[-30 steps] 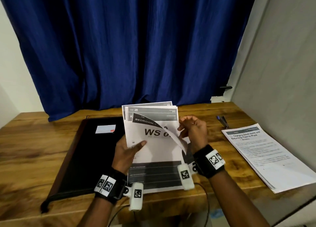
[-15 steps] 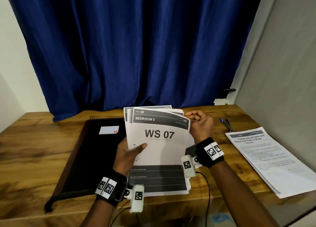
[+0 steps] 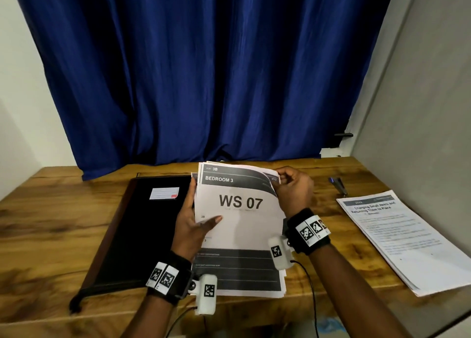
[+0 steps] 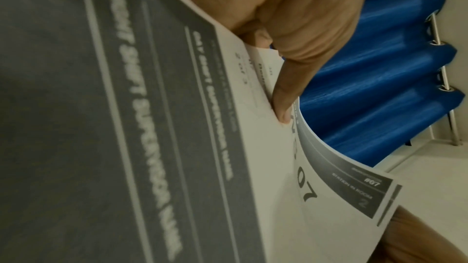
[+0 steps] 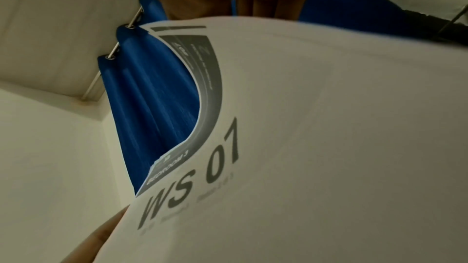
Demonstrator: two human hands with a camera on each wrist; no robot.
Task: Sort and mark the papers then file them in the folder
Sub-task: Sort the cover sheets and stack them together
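Since the earlier frame, the top right corner of the front sheet has curled forward again under the right hand [image 3: 293, 192], having lain flat half a second ago. That hand pinches the corner between thumb and fingers. Left hand [image 3: 193, 225] grasps the stack of white printed papers [image 3: 244, 235] at its left edge, thumb pressed across the front sheet marked "WS 07", fingers behind. Stack is held tilted up, its near edge at the wooden table [image 3: 46, 235]. Closed black folder [image 3: 142, 235] lies flat just left of the stack. Second pile of printed sheets [image 3: 402, 241] lies well apart at right. Small dark stapler-like item [image 3: 339, 184] lies far right; identity uncertain.
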